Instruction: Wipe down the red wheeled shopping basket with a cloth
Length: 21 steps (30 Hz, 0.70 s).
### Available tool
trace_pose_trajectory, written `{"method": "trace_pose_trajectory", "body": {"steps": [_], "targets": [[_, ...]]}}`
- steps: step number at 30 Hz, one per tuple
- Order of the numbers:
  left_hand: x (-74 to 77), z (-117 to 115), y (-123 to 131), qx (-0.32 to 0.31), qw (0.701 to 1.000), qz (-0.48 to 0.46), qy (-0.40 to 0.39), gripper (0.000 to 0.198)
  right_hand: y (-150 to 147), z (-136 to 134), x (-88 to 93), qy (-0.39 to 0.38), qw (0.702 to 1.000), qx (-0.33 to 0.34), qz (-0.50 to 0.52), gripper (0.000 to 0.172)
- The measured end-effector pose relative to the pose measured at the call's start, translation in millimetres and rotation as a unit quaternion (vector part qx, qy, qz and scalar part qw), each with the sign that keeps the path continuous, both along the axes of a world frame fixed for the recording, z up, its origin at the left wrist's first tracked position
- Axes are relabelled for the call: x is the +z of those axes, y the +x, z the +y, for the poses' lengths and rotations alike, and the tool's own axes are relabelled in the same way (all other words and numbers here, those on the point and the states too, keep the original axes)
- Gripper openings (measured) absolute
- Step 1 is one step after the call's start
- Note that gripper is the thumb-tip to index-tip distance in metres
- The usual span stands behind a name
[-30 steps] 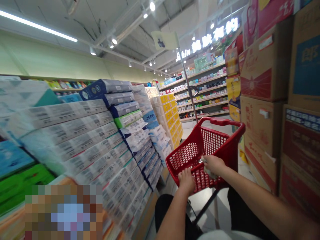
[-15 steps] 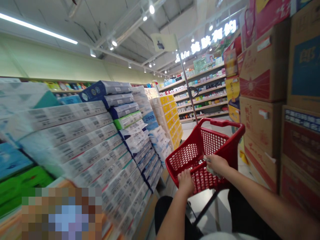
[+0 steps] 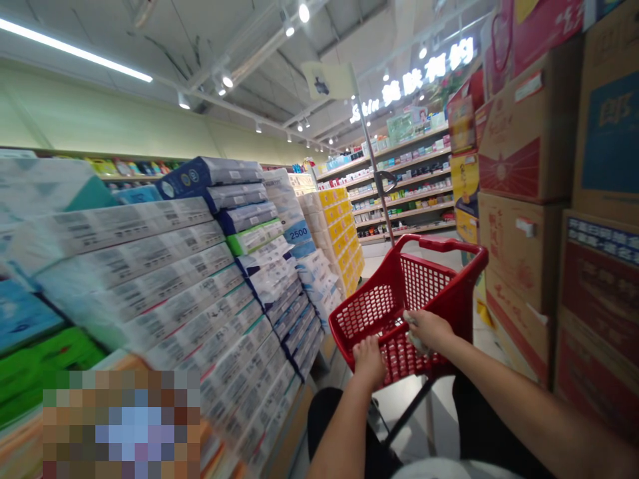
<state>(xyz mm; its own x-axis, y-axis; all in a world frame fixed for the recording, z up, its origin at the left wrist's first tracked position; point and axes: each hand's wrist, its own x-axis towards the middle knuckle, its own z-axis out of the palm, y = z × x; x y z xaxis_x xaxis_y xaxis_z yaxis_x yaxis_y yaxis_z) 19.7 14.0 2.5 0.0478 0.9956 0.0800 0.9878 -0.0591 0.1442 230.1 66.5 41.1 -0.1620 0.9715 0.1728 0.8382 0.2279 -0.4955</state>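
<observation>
A red plastic shopping cart [image 3: 424,279] stands ahead of me in a store aisle. My left hand [image 3: 368,359] is closed on the near rim of the cart's basket, at its left. My right hand [image 3: 429,329] is also closed on that rim further right, with a small whitish crumpled thing pressed under its fingers; I cannot make out what it is. The basket looks to hold nothing that I can see.
Stacked packs of tissue paper [image 3: 190,293] fill the left side, with yellow packs [image 3: 344,233] further on. Tall piles of cardboard boxes [image 3: 529,199] line the right. Shelves of goods [image 3: 409,186] stand at the far end. A thin pole with a sign [image 3: 372,159] rises behind the cart.
The view shifts slightly; both hands stay on the cart's rim and the cart keeps almost the same place.
</observation>
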Motion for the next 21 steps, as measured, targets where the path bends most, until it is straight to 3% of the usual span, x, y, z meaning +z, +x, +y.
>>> {"method": "trace_pose_trajectory", "body": {"steps": [7, 10, 13, 17, 21], "targets": [[-0.7, 0, -2, 0.001, 1.0, -0.001, 0.004, 0.053, 12, -1, -5.3, 0.033, 0.999, -0.024, 0.008, 0.032], [-0.1, 0, 1, 0.001, 1.0, -0.006, 0.003, 0.053, 3, -6, -22.9, 0.04, 0.992, -0.079, 0.09, 0.039], [0.5, -1, 1, 0.001, 1.0, -0.006, 0.0, 0.053, -10, -10, -44.8, -0.001, 0.978, -0.144, 0.15, 0.031], [1.2, -2, -1, -0.001, 1.0, -0.005, 0.004, 0.053, -24, -10, -60.8, -0.026, 0.992, -0.029, 0.117, 0.015], [2.5, -1, -1, -0.001, 1.0, -0.003, 0.002, 0.051, -27, -10, -60.1, -0.039, 0.992, -0.06, 0.107, 0.012]]}}
